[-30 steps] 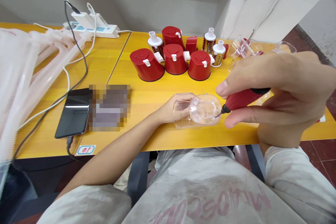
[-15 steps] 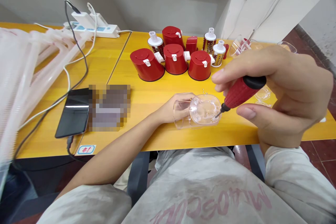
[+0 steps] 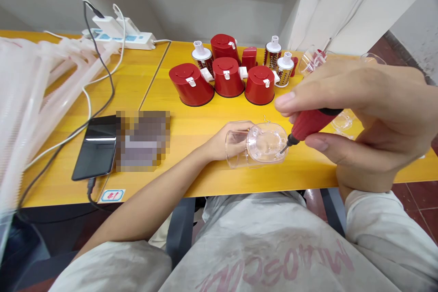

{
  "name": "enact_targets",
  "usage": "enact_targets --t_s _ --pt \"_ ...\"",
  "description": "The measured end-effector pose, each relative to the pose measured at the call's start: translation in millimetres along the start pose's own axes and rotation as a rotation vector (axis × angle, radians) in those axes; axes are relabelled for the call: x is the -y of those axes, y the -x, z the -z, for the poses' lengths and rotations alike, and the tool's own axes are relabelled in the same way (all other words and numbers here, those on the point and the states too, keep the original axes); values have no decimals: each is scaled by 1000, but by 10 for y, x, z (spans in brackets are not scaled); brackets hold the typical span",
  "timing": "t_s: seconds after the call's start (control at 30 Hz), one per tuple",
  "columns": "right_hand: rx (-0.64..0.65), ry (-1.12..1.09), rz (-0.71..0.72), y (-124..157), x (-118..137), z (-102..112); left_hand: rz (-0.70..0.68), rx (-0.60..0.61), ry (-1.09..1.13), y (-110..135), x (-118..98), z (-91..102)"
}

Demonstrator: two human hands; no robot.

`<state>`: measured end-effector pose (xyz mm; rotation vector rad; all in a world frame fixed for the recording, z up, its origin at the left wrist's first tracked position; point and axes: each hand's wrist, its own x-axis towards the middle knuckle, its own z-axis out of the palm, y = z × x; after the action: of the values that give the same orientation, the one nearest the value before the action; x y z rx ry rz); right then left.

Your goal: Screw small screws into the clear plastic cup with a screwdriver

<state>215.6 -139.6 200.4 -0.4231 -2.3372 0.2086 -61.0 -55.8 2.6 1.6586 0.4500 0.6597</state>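
Note:
My left hand [image 3: 222, 141] is wrapped round a clear plastic housing [image 3: 260, 145] that lies on its side on the yellow table [image 3: 191, 127], near the front edge. My right hand [image 3: 362, 118] pinches a red-handled screwdriver [image 3: 310, 124] between thumb and fingers. The screwdriver's metal tip touches the right end of the clear housing. Part of the handle is hidden under my fingers.
Several red caps [image 3: 226, 77] and small white-topped grater drums [image 3: 273, 54] stand behind the housing. More clear plastic parts [image 3: 313, 60] lie at the right. A black phone [image 3: 97, 146] on a cable, a power strip [image 3: 126, 36] and white plastic pieces [image 3: 30, 91] lie at the left.
My right hand has rolled the screwdriver handle between its fingers, first lifting, then lowering again. The tip stays on the housing. My left hand and the housing have not moved.

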Motion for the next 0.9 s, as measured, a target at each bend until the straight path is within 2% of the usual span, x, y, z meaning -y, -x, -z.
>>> enact_targets --t_s 0.13,0.2,0.33,0.4,0.6,0.77,0.9 --pt "135 130 -36 -48 96 75 62 -9 -37 4 -22 -2" --pt "124 124 -29 -49 95 62 88 -10 -61 8 -58 -7" --pt "-10 131 -20 -23 68 -21 92 -11 -81 12 -109 -17" --pt "-30 154 -26 -15 77 -28 93 -12 -75 9 -117 -19" --pt "118 125 -105 -52 136 86 72 -5 -66 -4 -104 -14" --pt "127 78 -33 -98 115 80 68 -7 -73 18 -99 -7" --pt "102 135 -57 -92 132 71 64 -8 -99 20 -115 -8"
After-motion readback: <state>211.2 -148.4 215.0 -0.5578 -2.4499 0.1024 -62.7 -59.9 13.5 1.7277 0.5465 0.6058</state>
